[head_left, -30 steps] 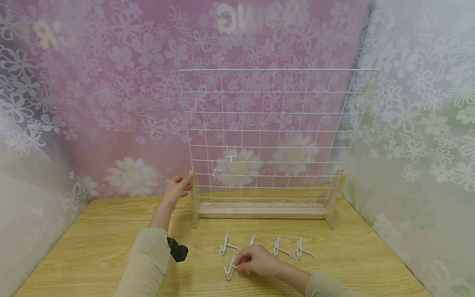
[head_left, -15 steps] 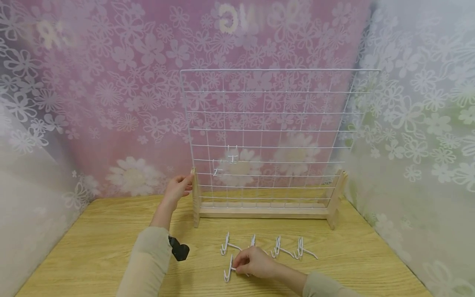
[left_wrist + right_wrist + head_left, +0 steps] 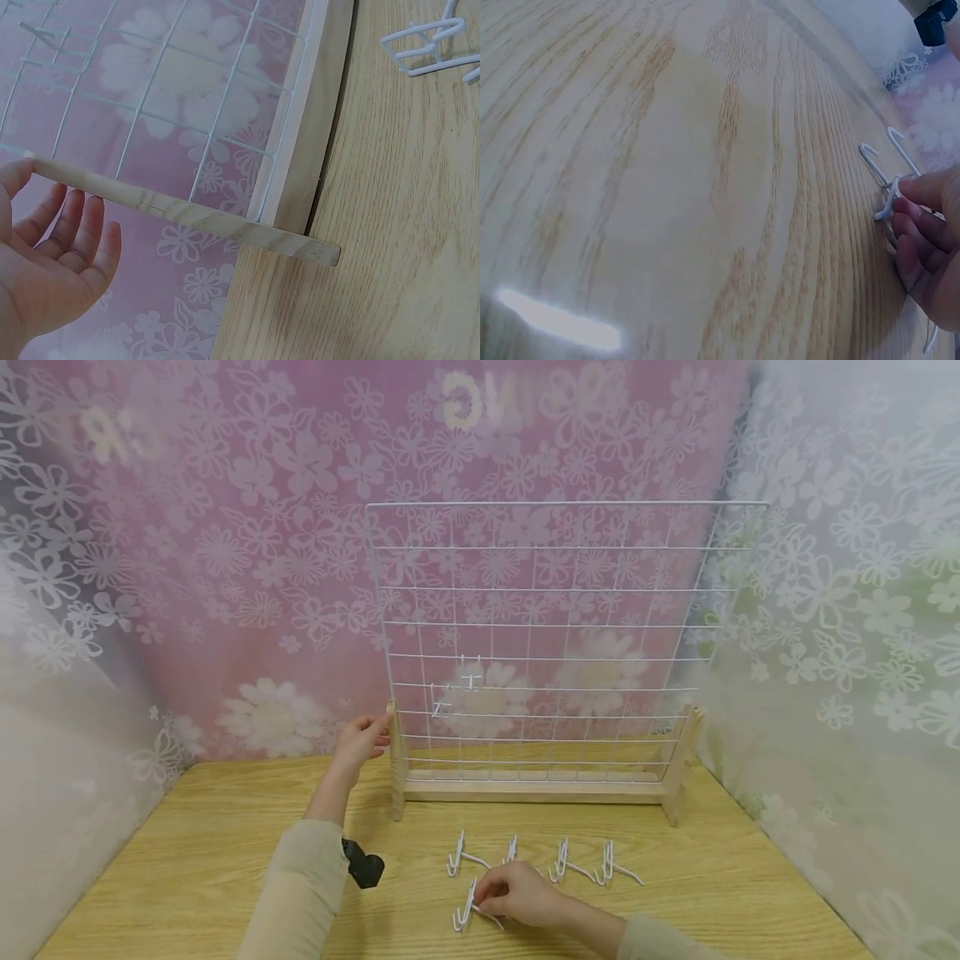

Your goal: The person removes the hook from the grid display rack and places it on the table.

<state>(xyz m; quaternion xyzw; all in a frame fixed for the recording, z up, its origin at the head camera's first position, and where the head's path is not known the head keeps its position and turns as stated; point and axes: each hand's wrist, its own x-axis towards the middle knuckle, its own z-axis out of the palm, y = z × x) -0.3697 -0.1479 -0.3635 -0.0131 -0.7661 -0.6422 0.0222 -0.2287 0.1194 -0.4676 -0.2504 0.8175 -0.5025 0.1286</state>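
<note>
A white wire grid panel (image 3: 555, 610) stands upright in a wooden stand (image 3: 525, 789) at the back of the table. My left hand (image 3: 362, 737) rests against the top of the stand's left post (image 3: 180, 214), fingers fairly straight behind it and the thumb at its tip. My right hand (image 3: 517, 893) pinches a white wire hook (image 3: 465, 912) that lies on the wood near the front edge. In the right wrist view the fingertips (image 3: 919, 225) close on the hook (image 3: 885, 184). Two hooks (image 3: 470, 672) hang on the grid's lower left.
Several more white hooks (image 3: 562, 860) lie in a row on the wooden table (image 3: 187, 860) between the stand and my right hand. Flower-patterned curtains (image 3: 840, 652) close in the table at the back and both sides. A black wrist camera (image 3: 363, 866) sits on my left sleeve.
My right hand has shifted the pinched hook slightly toward the front edge of the table. The left hand stays at the post.
</note>
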